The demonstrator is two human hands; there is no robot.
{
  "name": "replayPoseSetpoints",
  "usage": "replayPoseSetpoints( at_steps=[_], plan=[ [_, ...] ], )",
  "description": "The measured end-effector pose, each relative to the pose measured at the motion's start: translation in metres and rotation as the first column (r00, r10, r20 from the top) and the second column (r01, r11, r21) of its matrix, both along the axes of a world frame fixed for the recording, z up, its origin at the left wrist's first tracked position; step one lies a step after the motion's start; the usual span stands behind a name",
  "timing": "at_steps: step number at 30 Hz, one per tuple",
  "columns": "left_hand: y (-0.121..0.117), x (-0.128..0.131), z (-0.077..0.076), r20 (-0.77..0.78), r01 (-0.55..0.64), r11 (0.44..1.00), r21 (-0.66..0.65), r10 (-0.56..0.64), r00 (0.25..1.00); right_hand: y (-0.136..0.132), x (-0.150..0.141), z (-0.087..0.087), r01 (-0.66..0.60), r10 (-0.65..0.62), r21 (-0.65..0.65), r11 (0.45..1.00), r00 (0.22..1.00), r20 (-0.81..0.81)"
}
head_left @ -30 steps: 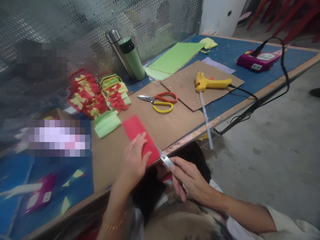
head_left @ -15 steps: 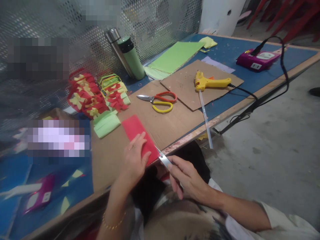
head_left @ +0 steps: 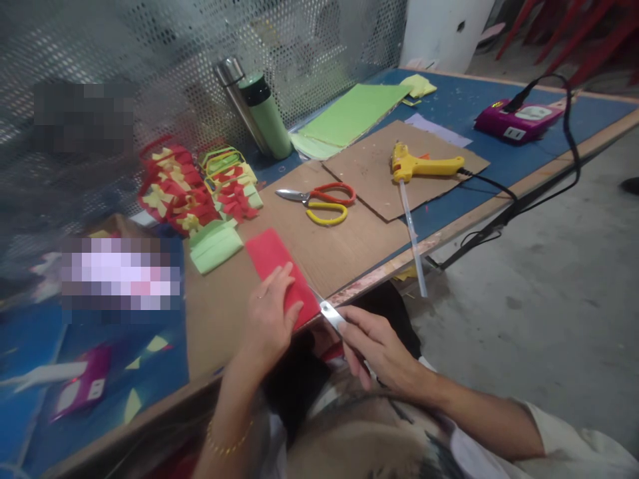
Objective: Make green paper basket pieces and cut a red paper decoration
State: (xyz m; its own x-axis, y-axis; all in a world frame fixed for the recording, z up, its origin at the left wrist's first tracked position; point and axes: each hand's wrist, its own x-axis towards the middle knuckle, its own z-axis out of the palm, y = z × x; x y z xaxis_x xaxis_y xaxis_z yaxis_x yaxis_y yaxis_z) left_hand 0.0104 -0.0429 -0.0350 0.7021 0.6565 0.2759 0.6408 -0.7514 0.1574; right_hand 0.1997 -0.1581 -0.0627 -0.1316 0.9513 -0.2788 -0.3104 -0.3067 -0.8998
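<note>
My left hand lies flat with fingers stretched out on a folded red sheet. The sheet rests on brown cardboard at the near table edge; I cannot tell whether it is paper or felt. In my right hand is a silver metal utility knife, its thin blade along the right side of the red sheet near the lower corner. The blade's tip is hard to make out. Beyond the sheet, scissors with one red and one yellow handle lie on the cardboard. Left of the sheet is a folded green piece.
A yellow glue gun with a clear glue stick lies on a second cardboard piece; its cord runs to a purple power strip. Green sheets, a green bottle and red-yellow bow decorations stand along the mesh panel.
The whole view has shifted slightly. My right hand and the knife have edged a little forward along the red sheet's side; my left hand stays flat on it.
</note>
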Motion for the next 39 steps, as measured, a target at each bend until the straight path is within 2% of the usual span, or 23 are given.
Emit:
replayPoseSetpoints(
  at_steps=[9,13,17,22,28,31,34,37,39],
  plan=[
    [-0.001,0.0,0.001,-0.001,-0.008,1.0,-0.025,0.008,1.0,-0.004,-0.003,-0.001,0.027,-0.027,0.004,1.0,1.0,0.006],
    [-0.002,-0.004,0.002,-0.01,0.052,0.998,-0.038,-0.053,0.999,-0.002,-0.003,0.001,0.017,-0.017,0.007,1.0,1.0,0.001],
    [-0.008,-0.009,0.008,-0.005,0.105,0.993,-0.062,-0.105,0.994,-0.002,-0.003,-0.001,-0.008,0.008,0.006,1.0,1.0,-0.014],
    [-0.019,-0.015,0.014,0.023,0.163,0.986,-0.03,-0.163,0.986,-0.006,-0.005,-0.003,-0.07,0.069,-0.01,0.998,0.996,-0.047],
    [-0.024,-0.025,0.02,0.015,0.164,0.983,-0.083,-0.164,0.986,-0.011,-0.009,-0.002,-0.143,0.143,-0.024,0.989,0.99,-0.008],
    [-0.015,-0.019,0.02,0.075,0.077,0.99,-0.116,-0.068,0.995,-0.012,-0.012,-0.002,-0.179,0.179,-0.035,0.983,0.984,-0.007],
    [-0.005,-0.008,0.015,0.095,-0.065,0.997,-0.044,0.069,0.993,-0.012,-0.013,-0.001,-0.18,0.181,-0.037,0.983,0.983,0.008],
    [-0.001,-0.001,0.007,0.021,-0.085,0.994,0.068,0.084,0.996,-0.012,-0.012,0.001,-0.172,0.173,-0.028,0.985,0.984,0.033],
    [-0.002,-0.001,0.003,-0.019,-0.07,0.994,0.079,0.071,0.997,-0.011,-0.011,0.003,-0.176,0.177,-0.018,0.984,0.983,0.046]
  ],
)
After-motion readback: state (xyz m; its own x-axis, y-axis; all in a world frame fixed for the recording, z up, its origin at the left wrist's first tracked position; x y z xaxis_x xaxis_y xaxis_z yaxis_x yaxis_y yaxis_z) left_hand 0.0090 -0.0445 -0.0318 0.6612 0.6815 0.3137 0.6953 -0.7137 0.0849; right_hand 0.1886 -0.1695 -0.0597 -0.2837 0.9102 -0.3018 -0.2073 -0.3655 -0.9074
